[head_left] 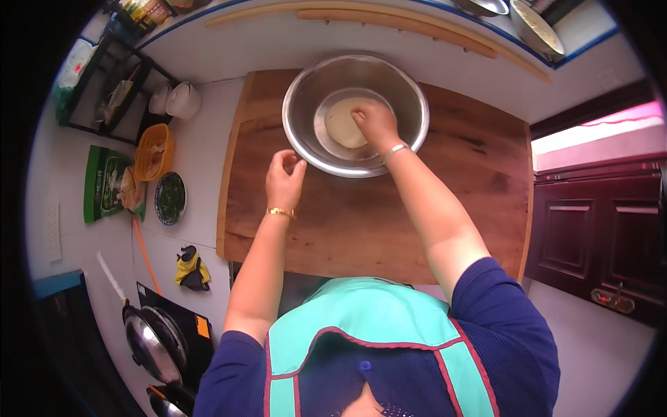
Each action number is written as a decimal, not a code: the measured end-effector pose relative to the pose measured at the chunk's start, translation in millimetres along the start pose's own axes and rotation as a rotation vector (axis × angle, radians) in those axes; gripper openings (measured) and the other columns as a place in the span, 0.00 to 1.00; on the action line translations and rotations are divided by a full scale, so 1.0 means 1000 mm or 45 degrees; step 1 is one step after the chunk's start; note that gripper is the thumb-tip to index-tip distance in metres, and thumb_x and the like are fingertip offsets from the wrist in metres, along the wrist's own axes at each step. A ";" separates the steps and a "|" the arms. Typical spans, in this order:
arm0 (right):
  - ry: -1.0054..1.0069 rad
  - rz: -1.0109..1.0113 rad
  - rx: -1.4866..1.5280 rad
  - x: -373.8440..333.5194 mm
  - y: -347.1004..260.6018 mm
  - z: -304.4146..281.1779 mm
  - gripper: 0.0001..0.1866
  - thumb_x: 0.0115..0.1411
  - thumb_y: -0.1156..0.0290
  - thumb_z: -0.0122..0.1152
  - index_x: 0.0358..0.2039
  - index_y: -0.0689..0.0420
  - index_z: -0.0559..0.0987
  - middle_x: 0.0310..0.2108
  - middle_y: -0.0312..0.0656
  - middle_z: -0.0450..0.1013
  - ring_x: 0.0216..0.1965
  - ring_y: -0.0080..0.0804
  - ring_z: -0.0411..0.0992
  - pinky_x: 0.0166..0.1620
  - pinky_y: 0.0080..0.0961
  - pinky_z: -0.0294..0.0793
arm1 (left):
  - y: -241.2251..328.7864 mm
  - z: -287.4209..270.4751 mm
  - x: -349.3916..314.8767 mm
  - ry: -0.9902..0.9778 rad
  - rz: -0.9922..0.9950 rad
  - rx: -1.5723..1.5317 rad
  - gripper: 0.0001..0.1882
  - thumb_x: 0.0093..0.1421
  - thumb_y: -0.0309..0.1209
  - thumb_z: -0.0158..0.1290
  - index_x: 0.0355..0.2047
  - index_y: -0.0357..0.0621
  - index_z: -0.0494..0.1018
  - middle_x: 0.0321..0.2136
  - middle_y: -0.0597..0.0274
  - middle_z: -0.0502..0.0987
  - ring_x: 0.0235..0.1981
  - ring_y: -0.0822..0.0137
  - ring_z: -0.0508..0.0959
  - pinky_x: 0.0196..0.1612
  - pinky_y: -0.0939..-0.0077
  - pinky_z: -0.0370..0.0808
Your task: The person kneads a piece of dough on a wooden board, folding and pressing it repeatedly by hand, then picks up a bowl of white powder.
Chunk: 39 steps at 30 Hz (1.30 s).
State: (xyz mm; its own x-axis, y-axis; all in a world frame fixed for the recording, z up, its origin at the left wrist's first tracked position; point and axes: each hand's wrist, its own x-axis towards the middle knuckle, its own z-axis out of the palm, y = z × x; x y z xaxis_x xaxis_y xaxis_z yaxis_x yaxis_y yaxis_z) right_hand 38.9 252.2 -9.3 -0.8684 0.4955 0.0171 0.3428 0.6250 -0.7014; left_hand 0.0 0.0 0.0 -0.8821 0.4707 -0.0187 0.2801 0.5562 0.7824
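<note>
White wall (229,42) runs around the frame, curving at the edges. Wooden table (361,222) fills the middle; I've got it as the main surface. Maroon door (570,236) at the right edge. Navy top (507,320) and mint apron (361,306) with dark red trim, bottom centre. Steel bowl (302,104) on the table's far part, upper centre. Black rack (135,94) upper left. Wok (149,344) lower left. Wooden rail (403,31) along the top. Green bag (104,184) left edge, orange basket (154,153) beside it, greens (170,198) just below the basket.

Right hand (376,126) reaches into the bowl, fingers curled in at the dough; I can't tell whether it grips any. Left hand (284,177) sits just outside the bowl's lower-left rim, seemingly holding nothing, thumb and fingers bent toward each other with a narrow gap; I can't tell if it touches the rim. Dough (340,132) is a pale, flattish round on the bowl's floor, partly behind the right hand. Smallest I log: silver bangle (394,153) on the right wrist, gold bracelet (281,213) on the left.
</note>
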 end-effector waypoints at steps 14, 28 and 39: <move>-0.261 -0.367 -0.392 0.020 -0.011 0.048 0.05 0.51 0.69 0.60 0.27 0.51 0.83 0.34 0.42 0.76 0.39 0.42 0.73 0.43 0.37 0.74 | 0.000 0.028 -0.012 -0.005 -0.595 -0.820 0.14 0.57 0.26 0.54 0.40 0.36 0.63 0.29 0.60 0.76 0.28 0.72 0.78 0.24 0.77 0.78; -0.306 -0.199 -0.220 -0.120 -0.063 0.059 0.08 0.55 0.69 0.56 0.29 0.59 0.79 0.33 0.49 0.76 0.39 0.46 0.74 0.43 0.39 0.73 | -0.075 -0.050 -0.125 -0.165 -0.371 -0.370 0.24 0.54 0.30 0.59 0.48 0.34 0.65 0.26 0.58 0.79 0.26 0.68 0.79 0.31 0.74 0.75; -0.152 -0.451 -0.470 -0.127 -0.063 0.068 0.06 0.51 0.70 0.58 0.26 0.55 0.82 0.32 0.45 0.76 0.35 0.42 0.75 0.37 0.36 0.75 | -0.044 -0.047 -0.085 0.339 0.205 0.294 0.28 0.50 0.27 0.59 0.53 0.46 0.66 0.47 0.51 0.71 0.48 0.51 0.72 0.52 0.61 0.70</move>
State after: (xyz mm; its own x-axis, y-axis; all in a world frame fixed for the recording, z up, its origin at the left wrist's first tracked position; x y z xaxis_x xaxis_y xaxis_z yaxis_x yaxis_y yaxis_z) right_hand 103.8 108.9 -15.4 -0.9814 0.1564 0.1113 0.1053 0.9233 -0.3693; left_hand 45.2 -97.0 -3.2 -0.8789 0.3872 0.2786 0.4741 0.6437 0.6007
